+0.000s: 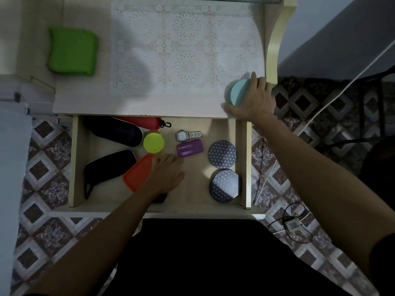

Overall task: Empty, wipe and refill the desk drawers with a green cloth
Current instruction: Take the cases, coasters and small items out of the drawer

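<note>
Both hands are emptying the drawer: right hand gripping a teal tin on the desktop, left hand lying loosely on the orange lid, best pinched by its edge

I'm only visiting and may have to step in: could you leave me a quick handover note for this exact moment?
Right hand: on the desktop, holding a teal round container.
Left hand: in the open drawer, on the orange lid.
Green cloth: folded on the desktop, untouched.
Done: emptying begun.
Left: remove the cases, yellow-green jar, watch, purple box, patterned discs; wipe; refill.
</note>
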